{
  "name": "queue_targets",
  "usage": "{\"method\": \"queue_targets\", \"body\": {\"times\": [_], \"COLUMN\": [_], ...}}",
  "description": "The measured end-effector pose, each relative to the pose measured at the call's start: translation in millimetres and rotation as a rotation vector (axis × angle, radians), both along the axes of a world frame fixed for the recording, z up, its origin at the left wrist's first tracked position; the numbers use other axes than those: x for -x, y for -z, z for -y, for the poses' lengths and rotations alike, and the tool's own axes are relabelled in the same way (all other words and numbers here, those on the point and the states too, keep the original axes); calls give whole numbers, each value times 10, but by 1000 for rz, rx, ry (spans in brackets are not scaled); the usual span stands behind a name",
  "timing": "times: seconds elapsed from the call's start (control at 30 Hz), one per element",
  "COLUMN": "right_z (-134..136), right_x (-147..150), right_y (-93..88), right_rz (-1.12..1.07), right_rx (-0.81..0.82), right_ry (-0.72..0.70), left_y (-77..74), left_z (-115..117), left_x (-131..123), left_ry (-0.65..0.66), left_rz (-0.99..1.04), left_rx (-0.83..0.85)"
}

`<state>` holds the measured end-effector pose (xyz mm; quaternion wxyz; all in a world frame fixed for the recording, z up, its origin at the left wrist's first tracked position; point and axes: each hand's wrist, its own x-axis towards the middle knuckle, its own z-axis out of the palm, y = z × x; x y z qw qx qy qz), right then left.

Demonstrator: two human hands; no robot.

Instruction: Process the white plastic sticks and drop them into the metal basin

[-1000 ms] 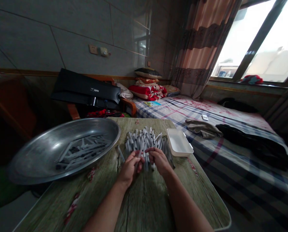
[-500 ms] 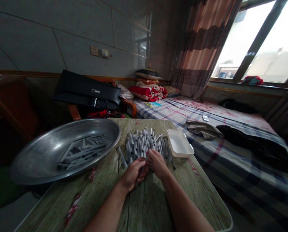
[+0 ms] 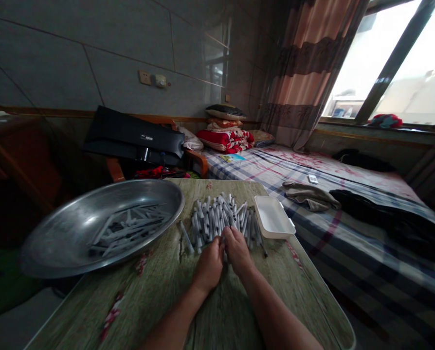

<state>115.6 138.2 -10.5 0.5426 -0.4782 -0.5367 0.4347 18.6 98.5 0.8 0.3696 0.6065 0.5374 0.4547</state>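
Observation:
A heap of white pens with dark ends (image 3: 215,214) lies on the wood-patterned table. Just on its near side my left hand (image 3: 209,265) and my right hand (image 3: 236,248) meet, both closed. Between their fingertips is a slim pale pen, mostly hidden by the fingers. One loose pen (image 3: 187,237) lies left of the heap. More pens (image 3: 133,226) fill the bottom of a big oval metal basin (image 3: 71,214) at the left. Beside the heap on the right stands an open white plastic box (image 3: 275,216).
The table (image 3: 159,301) has a pale edge and rounded corners. Beyond its right side is a bed (image 3: 349,233) with dark clothes, a grey cloth (image 3: 310,195) and a phone (image 3: 313,179). A black monitor (image 3: 137,138) rests on a wooden chair behind.
My left hand has turned and its fingers have closed in against my right hand. The right hand has shifted only slightly. The whole view has moved a little.

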Motion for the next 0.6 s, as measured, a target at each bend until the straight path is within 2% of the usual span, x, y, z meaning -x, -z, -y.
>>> {"method": "queue_targets", "body": {"times": [0.1, 0.27, 0.43, 0.5, 0.6], "right_z": [-2, 8, 42, 34, -2], "right_x": [21, 20, 23, 17, 4], "right_y": [13, -2, -67, -61, -11], "right_rz": [8, 24, 56, 2, -80], "right_rx": [-18, -40, -64, -45, -13], "right_ry": [46, 101, 131, 121, 75], "left_y": [-42, -56, -59, -51, -10], "left_z": [41, 61, 84, 70, -1], "left_x": [-42, -58, -54, -47, -5], "left_ry": [-50, -27, -67, -57, 30], "left_rz": [-205, -316, -535, -516, -291], "left_rx": [21, 26, 49, 47, 9]}}
